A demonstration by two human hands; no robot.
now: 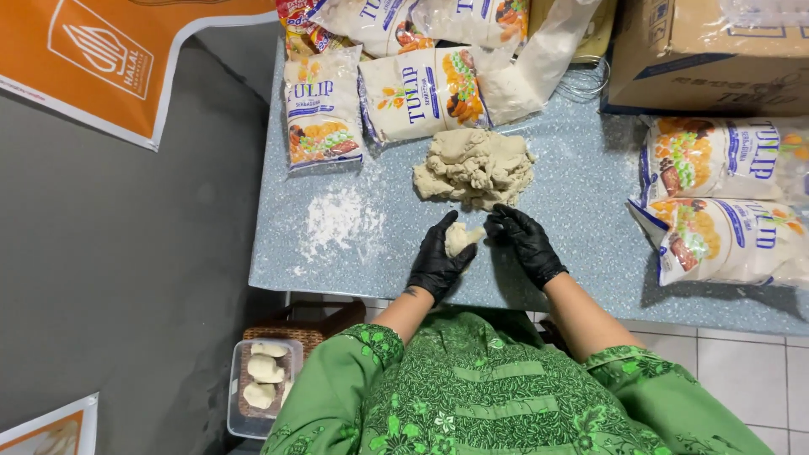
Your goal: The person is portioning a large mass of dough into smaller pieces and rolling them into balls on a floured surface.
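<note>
The left hand (pixel 438 257) cups a small dough lump (pixel 462 238), its long axis seemingly pointing toward the dough mound (pixel 474 167), while the right hand (pixel 522 240) hovers beside it, loosely curled and empty.

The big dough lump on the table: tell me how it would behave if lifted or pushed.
The dough lump looks soft and torn into folded chunks, so it would probably sag or pull apart rather than lift whole. It sits flat and ragged, so it should not roll. Flour dust on the table suggests it is sticky.
</note>
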